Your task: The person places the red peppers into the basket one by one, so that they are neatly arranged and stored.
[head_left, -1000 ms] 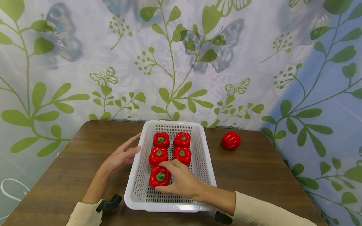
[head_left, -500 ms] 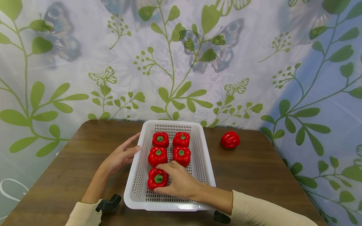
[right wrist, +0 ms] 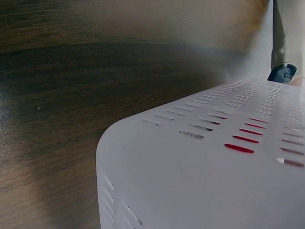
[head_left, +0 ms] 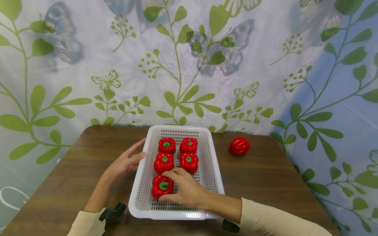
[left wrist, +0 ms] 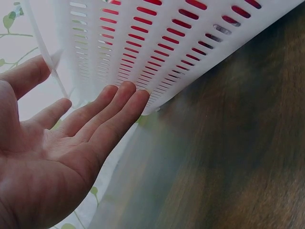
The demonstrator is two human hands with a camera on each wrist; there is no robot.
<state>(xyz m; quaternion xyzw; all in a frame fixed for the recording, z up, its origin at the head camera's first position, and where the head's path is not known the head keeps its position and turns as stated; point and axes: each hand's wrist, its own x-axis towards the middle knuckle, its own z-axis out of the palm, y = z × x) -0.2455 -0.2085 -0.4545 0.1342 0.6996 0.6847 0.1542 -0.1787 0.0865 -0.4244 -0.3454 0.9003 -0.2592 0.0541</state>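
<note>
In the head view, a white perforated plastic basket holds several glossy red bell peppers with green stems, set in two columns. My right hand reaches in over the right side and grips the front-left bell pepper between thumb and fingers. Behind it sits another bell pepper in the left column. Straight fingers of my left hand touch the basket's left rim and outer wall; the left wrist view has this hand against the slotted wall. The right wrist view catches only the basket's outside, no hand.
On the brown wooden table, one red bell pepper lies on its side right of the basket. Behind the table hangs a cloth printed with leaves and butterflies. Dark wrist devices sit on both forearms.
The gripped bell pepper has shifted slightly left within the basket, with my right hand moving along. My left hand stays at the basket's left side.
</note>
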